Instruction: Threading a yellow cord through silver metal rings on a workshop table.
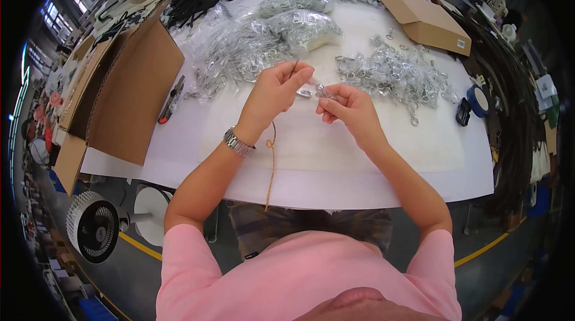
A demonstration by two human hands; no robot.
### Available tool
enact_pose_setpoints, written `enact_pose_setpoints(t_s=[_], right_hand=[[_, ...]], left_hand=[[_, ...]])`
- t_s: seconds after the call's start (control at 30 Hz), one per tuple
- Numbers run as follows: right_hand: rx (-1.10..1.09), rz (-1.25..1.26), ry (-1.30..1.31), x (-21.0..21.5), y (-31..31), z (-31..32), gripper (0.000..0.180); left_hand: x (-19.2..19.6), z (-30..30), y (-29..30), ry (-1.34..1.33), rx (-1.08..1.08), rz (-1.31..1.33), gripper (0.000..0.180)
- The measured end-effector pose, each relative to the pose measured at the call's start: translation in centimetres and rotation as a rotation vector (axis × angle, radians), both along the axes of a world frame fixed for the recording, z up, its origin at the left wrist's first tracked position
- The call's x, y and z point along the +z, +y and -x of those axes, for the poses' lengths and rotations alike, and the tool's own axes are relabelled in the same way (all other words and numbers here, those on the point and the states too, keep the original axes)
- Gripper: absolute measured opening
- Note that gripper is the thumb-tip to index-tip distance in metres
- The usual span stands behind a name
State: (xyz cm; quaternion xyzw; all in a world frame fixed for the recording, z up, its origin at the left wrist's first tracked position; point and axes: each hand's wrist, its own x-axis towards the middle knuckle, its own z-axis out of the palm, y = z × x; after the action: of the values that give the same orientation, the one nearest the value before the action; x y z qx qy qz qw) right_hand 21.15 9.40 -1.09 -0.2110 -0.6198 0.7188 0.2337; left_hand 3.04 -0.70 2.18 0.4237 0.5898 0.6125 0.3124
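Observation:
My left hand (277, 91) pinches a thin brown cord (272, 159) that hangs down past my wrist and over the table's front edge. A metal watch (238, 142) sits on that wrist. My right hand (347, 107) holds a small silver metal clasp (321, 90) between its fingertips, close to the left hand's fingers. Both hands meet above the white table sheet (371, 153). A second small clasp (303, 93) shows between the two hands.
Heaps of silver clasps in clear bags (392, 75) lie right of my hands, more (239, 51) behind them. An open cardboard box (129, 93) stands at left, a closed box (428, 21) at back right. A red-handled cutter (171, 100), blue tape roll (477, 100), floor fan (94, 226).

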Motion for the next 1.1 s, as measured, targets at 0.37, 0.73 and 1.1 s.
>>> enact_pose_setpoints(t_s=[0.37, 0.73, 1.1], right_hand=[[0.011, 0.296, 0.029, 0.2, 1.1, -0.1, 0.030], [-0.213, -0.213, 0.069, 1.6, 0.6, 0.2, 0.019], [-0.281, -0.280, 0.051, 2.7, -0.2, -0.2, 0.017]], left_hand=[[-0.7, 0.0, -0.2, 0.394, 0.046, 0.006, 0.024], [-0.5, 0.2, -0.2, 0.048, -0.078, 0.059, 0.025], [-0.1, 0.0, -0.4, -0.149, -0.107, 0.080, 0.027]])
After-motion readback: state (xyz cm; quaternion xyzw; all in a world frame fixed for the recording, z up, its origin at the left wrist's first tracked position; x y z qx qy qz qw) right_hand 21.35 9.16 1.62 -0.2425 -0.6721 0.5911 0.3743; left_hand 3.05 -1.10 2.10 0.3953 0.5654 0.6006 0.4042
